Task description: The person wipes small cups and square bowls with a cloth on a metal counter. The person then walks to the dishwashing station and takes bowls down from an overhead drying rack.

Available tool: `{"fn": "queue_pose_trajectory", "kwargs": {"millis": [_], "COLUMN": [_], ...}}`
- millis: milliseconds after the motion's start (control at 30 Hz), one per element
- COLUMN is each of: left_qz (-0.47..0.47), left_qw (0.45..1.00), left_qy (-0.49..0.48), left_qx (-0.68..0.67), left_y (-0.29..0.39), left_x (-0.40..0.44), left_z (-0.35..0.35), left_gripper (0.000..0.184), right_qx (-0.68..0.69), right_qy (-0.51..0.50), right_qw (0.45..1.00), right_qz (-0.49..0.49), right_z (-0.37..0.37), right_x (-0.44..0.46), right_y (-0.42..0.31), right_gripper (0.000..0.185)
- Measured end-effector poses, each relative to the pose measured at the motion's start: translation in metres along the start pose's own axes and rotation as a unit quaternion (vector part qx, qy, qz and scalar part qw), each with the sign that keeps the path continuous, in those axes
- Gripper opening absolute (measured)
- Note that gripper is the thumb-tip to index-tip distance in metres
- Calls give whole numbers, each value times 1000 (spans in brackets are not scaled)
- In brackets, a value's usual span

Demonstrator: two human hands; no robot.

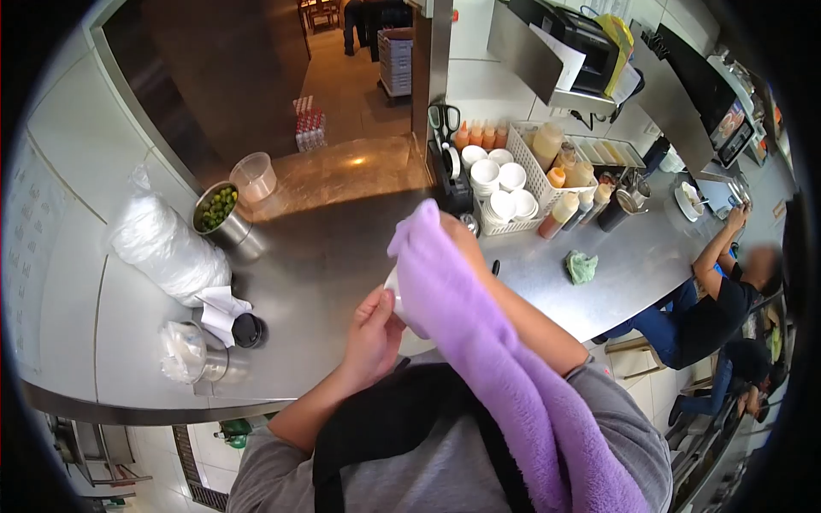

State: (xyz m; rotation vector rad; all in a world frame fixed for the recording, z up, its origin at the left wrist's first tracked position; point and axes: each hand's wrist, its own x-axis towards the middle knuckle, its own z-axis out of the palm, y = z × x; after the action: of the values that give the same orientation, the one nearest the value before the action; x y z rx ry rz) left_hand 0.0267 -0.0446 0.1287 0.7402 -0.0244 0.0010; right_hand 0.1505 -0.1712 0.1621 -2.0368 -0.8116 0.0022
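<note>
A fluffy purple towel [453,282] drapes from above the steel counter down over my right forearm and chest. My right hand [459,242] is at the towel's upper end, its fingers mostly hidden behind the fabric. Pinched between the thumb and fingers of my left hand [374,332] is a white dish [392,289], whose far side the towel covers. The towel presses against this dish. Below it a pale rounded edge [416,344] shows in part, too covered to identify.
A basket [510,227] of small white bowls [485,173] stands ahead, near several sauce bottles [560,214]. A crumpled green cloth [581,267] lies to the right. On the left are a metal container of green fruit [220,209] and plastic bags [162,244]. A person [723,303] sits at far right.
</note>
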Motion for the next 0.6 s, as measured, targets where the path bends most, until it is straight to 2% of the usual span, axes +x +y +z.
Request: {"fn": "queue_pose_trajectory", "kwargs": {"millis": [67,133,167,200,267,300,333,367,400,433,500,533,600], "left_qz": [3,26,14,13,82,75,75,87,97,87,63,41,55], "left_qw": [999,997,996,996,990,994,994,994,992,994,995,996,995], "left_qy": [33,78,66,65,111,44,46,15,-16,-21,-18,-14,20], "left_qx": [-8,-4,-66,-64,-27,-59,-60,-71,-80,-69,-77,-84,-83], "left_y": [1,0,-1,2,16,22,22,19,18,16,20,24,30], "left_x": [2,4,0,0,3,4,5,5,4,3,6,9,21], "left_z": [2,-3,-24,-21,-11,-9,-11,-15,-16,-14,-14,-15,-23], "left_gripper": [22,24,31,31,33,35,35,36,37,38,40,42,44], "right_qx": [-42,-110,-207,-251,-291,-292,-135,27,27,40,51,-214,-462], "right_qy": [-74,125,66,70,107,108,136,161,161,137,114,43,-37], "right_qw": [996,978,952,931,889,889,941,965,965,980,990,968,870], "right_qz": [6,-124,-214,-256,-336,-336,-277,-207,-203,-139,-73,-123,-168], "right_z": [-7,15,27,40,34,29,21,14,5,-6,-34,-58,-53], "right_x": [4,-18,-32,-45,-53,-47,-32,-19,-9,1,1,-6,-20], "right_y": [-19,-49,-34,-25,0,10,18,23,24,20,-24,-77,-81], "right_gripper": [28,35,41,57,57,57,56,56,56,47,39,32,26]}}
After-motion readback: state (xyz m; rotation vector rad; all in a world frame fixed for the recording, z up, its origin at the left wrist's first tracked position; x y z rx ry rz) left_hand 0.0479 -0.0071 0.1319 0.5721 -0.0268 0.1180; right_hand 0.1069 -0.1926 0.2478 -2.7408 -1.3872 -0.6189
